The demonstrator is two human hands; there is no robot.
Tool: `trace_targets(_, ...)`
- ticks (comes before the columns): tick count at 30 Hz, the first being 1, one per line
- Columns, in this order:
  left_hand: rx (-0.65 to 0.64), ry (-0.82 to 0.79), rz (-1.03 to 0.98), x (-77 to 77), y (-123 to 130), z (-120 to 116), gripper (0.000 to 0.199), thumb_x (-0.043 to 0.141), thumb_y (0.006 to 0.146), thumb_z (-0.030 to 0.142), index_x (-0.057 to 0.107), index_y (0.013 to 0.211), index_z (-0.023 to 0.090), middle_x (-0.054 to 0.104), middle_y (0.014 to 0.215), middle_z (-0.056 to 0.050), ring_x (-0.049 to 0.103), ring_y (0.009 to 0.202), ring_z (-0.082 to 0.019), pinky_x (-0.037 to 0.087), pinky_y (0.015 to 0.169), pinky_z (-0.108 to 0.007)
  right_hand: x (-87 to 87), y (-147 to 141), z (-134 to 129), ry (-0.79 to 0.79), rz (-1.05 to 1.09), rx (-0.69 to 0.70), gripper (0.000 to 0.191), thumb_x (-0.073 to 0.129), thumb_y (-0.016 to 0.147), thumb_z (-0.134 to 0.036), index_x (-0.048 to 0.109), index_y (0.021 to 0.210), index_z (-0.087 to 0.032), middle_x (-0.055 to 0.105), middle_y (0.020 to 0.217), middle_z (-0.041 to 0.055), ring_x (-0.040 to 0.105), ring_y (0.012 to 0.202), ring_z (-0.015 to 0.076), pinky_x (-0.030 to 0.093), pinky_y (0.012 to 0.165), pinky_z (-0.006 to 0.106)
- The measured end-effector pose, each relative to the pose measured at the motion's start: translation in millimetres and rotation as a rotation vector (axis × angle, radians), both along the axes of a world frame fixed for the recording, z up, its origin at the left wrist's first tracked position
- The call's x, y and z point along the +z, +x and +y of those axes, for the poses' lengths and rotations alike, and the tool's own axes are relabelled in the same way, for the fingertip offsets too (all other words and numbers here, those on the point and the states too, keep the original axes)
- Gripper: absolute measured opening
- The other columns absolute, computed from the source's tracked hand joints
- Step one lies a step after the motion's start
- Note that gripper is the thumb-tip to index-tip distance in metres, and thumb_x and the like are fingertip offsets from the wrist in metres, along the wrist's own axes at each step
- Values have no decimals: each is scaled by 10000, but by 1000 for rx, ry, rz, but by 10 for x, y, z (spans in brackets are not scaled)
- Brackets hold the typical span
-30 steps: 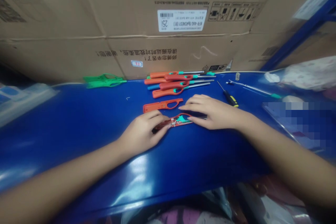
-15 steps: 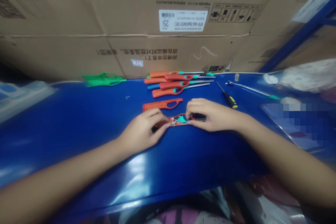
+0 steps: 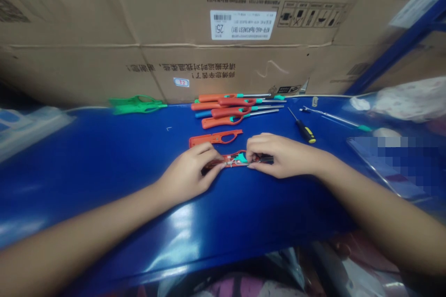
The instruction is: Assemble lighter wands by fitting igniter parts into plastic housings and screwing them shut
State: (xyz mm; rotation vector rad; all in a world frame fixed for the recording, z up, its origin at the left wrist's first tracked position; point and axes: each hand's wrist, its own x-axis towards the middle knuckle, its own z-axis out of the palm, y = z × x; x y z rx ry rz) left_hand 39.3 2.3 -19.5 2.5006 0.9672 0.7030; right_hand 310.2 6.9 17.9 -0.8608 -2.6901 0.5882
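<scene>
Low over the blue table, my left hand [image 3: 193, 169] is closed on the left part of an opened red gas lighter [image 3: 230, 159]. Its shell lies open upward, with a turquoise trigger [image 3: 240, 158] and thin pale wires inside. My right hand [image 3: 273, 154] pinches at the lighter's right end, beside the trigger; the fingertips hide what exactly they grip. Just behind sits the loose other half of a red-orange lighter shell [image 3: 214, 138], with a loop-shaped opening at its right.
Several long-necked lighters [image 3: 232, 112] are piled against the cardboard box [image 3: 156, 18]. A green shell [image 3: 135, 105] lies left of them. To the right are a black-and-yellow screwdriver [image 3: 306, 132], a metal lighter tube [image 3: 334, 118] and a clear plastic bag [image 3: 379, 167].
Both hands stay almost in place on the red lighter. The right hand's fingers and wrist have shifted very slightly; the other things lie as before.
</scene>
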Motion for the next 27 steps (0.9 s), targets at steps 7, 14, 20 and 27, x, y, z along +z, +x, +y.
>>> trace_targets(7,-14,-19,18,-9,-21,2,146,568,973,271,676,986,173,635,923,-54,604,764,-157,487,692,-279,-21,13,24,-32,-9,-149,45,639,874,-161,637,911,-188,649,875,14,547,744,140,408,661,262)
trace_targets(14,-5,-17,6,4,-18,-11,146,580,970,276,679,976,168,631,913,-49,599,757,-156,482,683,-282,20,37,46,-110,-37,-60,63,620,898,-148,675,917,-171,666,911,36,593,783,144,442,703,262)
trace_targets(20,-9,-23,6,-5,-12,-10,139,585,971,279,678,976,176,627,909,-39,597,748,-148,478,680,-276,-8,28,75,-91,-29,-52,101,610,933,-154,681,862,-159,658,864,34,597,811,154,436,739,268)
trace_targets(27,-13,-15,-15,-21,-10,-3,135,594,967,272,685,981,174,622,888,-36,586,720,-137,472,656,-261,42,32,48,-111,-15,-36,141,587,929,-93,705,900,-164,667,868,28,610,826,150,443,763,254)
